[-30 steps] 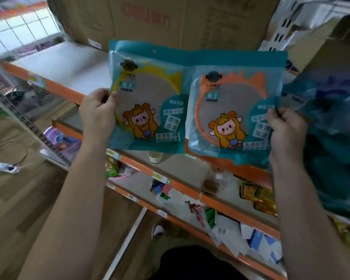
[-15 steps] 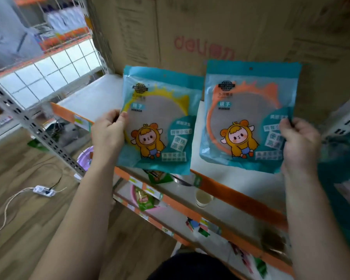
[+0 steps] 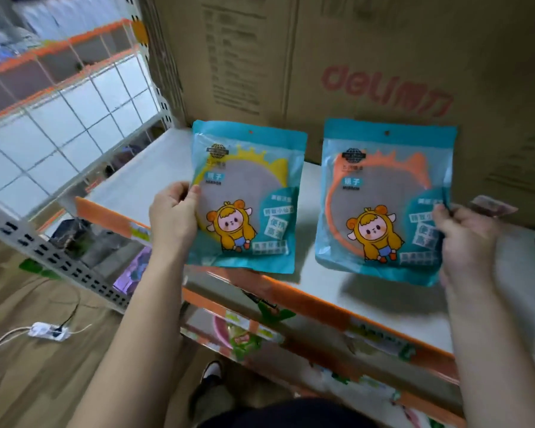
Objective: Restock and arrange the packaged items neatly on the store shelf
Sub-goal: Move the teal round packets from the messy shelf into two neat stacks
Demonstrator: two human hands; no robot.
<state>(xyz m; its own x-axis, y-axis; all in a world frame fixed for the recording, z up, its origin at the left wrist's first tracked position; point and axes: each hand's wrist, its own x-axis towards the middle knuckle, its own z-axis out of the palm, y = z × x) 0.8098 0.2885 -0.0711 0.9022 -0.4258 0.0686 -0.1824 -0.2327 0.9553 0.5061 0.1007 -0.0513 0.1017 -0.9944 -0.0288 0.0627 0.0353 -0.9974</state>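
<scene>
Pinching edges: yellow packet [image 3: 248, 193], orange packet [image 3: 385, 196]

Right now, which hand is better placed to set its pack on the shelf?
Probably right. The right hand holds the orange pack wholly over the shelf; the left hand holds the yellow pack at the front edge.

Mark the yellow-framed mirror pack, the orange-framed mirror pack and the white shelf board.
yellow-framed mirror pack [image 3: 244, 193]: head view, on the grey mirror face.
orange-framed mirror pack [image 3: 383, 200]: head view, on the grey mirror face.
white shelf board [image 3: 142, 171]: head view, bare surface left of the yellow pack.
</scene>
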